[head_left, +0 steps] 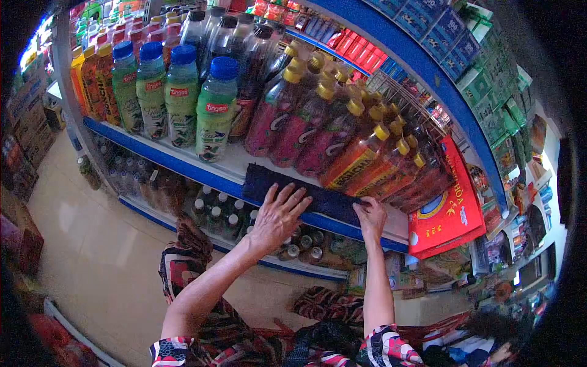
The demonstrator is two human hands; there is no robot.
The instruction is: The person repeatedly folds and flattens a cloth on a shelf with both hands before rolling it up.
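Note:
A dark folded cloth lies along the front edge of the white shelf. My left hand rests flat on its left part, fingers spread. At the cloth's right end, my right hand pinches it between thumb and fingers. Behind the cloth stand bottles with pink labels and yellow caps, and orange-labelled bottles. Green bottles with blue caps stand to the left, one near the shelf's front edge.
A red box stands at the shelf's right end. Below, a lower shelf holds white-capped bottles. A blue-edged shelf with boxes curves above on the right. Part of another person shows at the lower right.

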